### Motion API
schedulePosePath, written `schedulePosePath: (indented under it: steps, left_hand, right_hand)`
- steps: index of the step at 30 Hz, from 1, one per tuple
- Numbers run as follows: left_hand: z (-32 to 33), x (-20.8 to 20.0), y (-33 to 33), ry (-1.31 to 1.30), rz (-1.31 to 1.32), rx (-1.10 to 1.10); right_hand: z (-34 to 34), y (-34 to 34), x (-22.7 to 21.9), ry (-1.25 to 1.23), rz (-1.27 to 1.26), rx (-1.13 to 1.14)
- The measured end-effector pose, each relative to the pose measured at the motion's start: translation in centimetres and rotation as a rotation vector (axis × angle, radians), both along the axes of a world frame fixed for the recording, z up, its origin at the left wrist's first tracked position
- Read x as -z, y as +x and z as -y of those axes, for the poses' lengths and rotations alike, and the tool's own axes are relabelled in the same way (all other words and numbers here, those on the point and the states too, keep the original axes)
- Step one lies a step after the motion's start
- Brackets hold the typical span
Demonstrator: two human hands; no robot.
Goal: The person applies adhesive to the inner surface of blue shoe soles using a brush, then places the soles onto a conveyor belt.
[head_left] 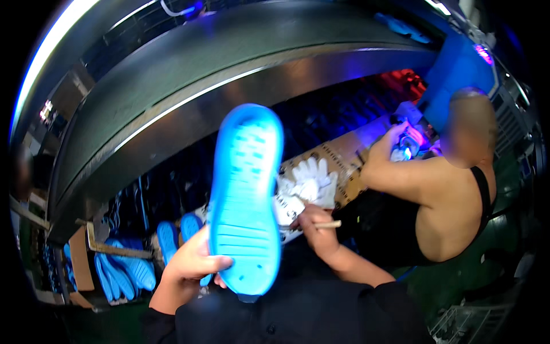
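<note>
1. Head view, left hand: the left hand (195,259) grasps a blue shoe sole (245,212) by its near end, thumb pressed on the ribbed face and the other fingers mostly hidden at the edge and behind. The sole stands raised in front of the person's chest, its far end unsupported. That one-ended hold could let it twist or droop if the thumb slid on what looks like a smooth surface.

2. Head view, right hand: the right hand (318,230) has its fingers curled around a thin wooden stick (327,225). I cannot tell what its other end carries. White gloves (312,176) lie just beyond the hand on cardboard (342,152); the stick could snag them if swept far.

3. Head view, right side: a co-worker (452,212) sits close by, both arms reaching toward the far right. The person's right elbow, swung outward, could bump them and jolt the stick.

4. Head view, left side: two smaller-looking blue soles (168,241) stand just beyond the left hand, and a cluster of blue soles (125,270) lies further left. A careless sideways move of the left forearm could knock these.
</note>
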State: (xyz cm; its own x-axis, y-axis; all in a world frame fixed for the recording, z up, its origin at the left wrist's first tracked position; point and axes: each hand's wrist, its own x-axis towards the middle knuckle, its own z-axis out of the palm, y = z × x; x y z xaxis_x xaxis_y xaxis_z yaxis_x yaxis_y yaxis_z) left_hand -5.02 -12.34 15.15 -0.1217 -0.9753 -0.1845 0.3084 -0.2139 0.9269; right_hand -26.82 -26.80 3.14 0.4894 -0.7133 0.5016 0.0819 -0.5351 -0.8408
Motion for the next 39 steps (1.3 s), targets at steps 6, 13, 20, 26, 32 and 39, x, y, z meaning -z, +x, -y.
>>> schedulePosePath:
  steps: [6, 13, 20, 26, 32, 39]
  left_hand:
    - [23.3, -4.9, -7.0, -0.184, -0.316, 0.24]
    - [30.4, -7.9, -13.1, -0.39, -0.498, -0.252]
    - [13.4, 6.9, -1.5, -0.129, 0.325, -0.286]
    - [-7.1, 16.8, 8.9, 0.281, 1.496, -0.67]
    - [-13.8, 21.5, 9.2, 0.878, 1.662, -0.456]
    - [-12.3, 20.4, 9.0, 0.628, 1.658, -0.493]
  right_hand:
    - [0.7, -4.0, 1.1, 0.177, -0.025, 0.097]
    - [1.7, -5.7, 3.1, 0.23, 0.0, 0.172]
    - [2.2, -5.0, 4.1, 0.327, 0.055, 0.096]
    - [2.0, -1.8, 6.1, 0.316, -0.007, -0.006]
    - [0.2, 1.7, 4.7, 0.474, -0.053, -0.123]
    - [1.0, 6.2, 4.4, 0.147, -0.244, -0.108]
